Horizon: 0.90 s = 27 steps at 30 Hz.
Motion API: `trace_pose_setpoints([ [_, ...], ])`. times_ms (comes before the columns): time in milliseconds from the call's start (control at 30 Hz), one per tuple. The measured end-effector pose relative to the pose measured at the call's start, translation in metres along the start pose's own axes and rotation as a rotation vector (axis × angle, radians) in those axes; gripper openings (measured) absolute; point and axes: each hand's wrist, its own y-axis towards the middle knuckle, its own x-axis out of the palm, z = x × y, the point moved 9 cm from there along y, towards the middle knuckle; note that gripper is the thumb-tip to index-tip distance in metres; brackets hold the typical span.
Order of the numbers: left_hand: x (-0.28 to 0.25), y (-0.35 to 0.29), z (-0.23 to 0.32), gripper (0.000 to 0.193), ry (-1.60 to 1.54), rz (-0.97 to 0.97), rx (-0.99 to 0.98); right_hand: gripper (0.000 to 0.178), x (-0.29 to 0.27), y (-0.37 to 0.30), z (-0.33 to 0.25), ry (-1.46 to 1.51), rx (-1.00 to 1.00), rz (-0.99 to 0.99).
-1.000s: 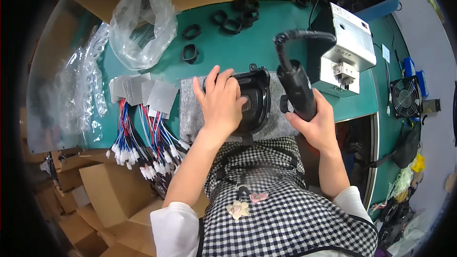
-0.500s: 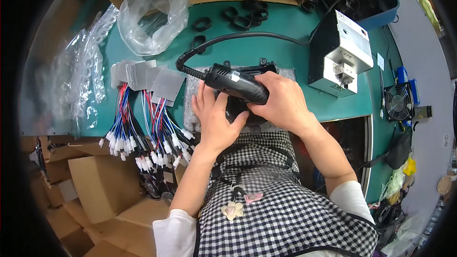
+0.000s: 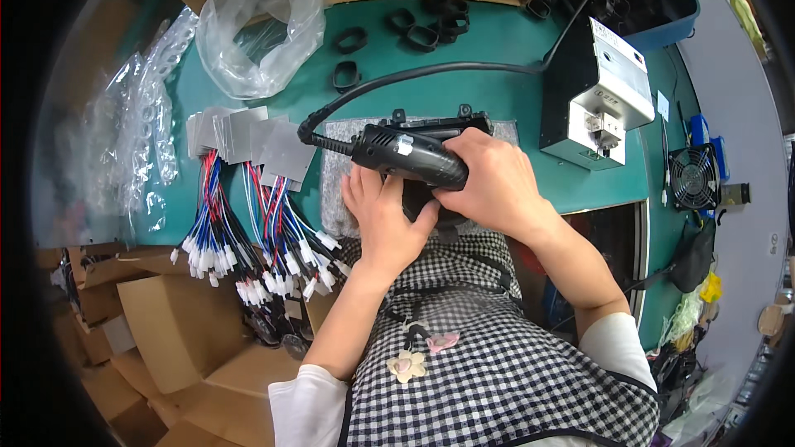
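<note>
At the left end of the green table [image 3: 178,95], clear plastic packaging [image 3: 145,132] is lying in a crumpled heap, its outline blurring into glare, and a clear plastic bag [image 3: 261,41] is resting toward the far edge, its top cut off by the view. Nearer, grey plates [image 3: 244,136] are overlapping, so their count is hard to make out, while their wires [image 3: 248,215] are hanging over the near edge, ending in white connectors. At the middle of the near edge, a grey mat [image 3: 335,190] is carrying a black housing [image 3: 439,124], mostly hidden by the tool and both hands. The left hand [image 3: 385,219] is lying against the housing, thumb apart from its fingers; its fingertips are disappearing under the tool, so I cannot tell whether it is gripping. The right hand [image 3: 489,178] is wrapping around the corded black tool [image 3: 406,153], whose working end is hidden. Beyond, black rings [image 3: 422,37] are lying toward the far edge. Toward the right edge, a metal-fronted box [image 3: 609,87] is standing before a blue bin [image 3: 662,36] whose dark contents are hard to identify.
</note>
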Motion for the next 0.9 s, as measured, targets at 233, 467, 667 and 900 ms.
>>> trace_pose_setpoints([
  [233,-0.003,0.004,0.003,0.062,-0.024,0.041,0.027,0.048,-0.005,-0.006,0.007,0.016,-0.064,0.066],
  [467,-0.018,0.020,0.027,0.055,-0.075,0.116,0.184,0.050,-0.025,-0.047,0.053,0.609,0.290,0.065],
  [667,-0.003,0.030,0.022,0.039,-0.138,0.050,0.190,0.048,0.024,-0.060,0.064,0.931,0.514,-0.139],
  [900,-0.004,0.035,0.029,0.041,-0.094,-0.035,0.214,0.054,0.031,-0.049,0.080,1.047,0.542,-0.036],
])
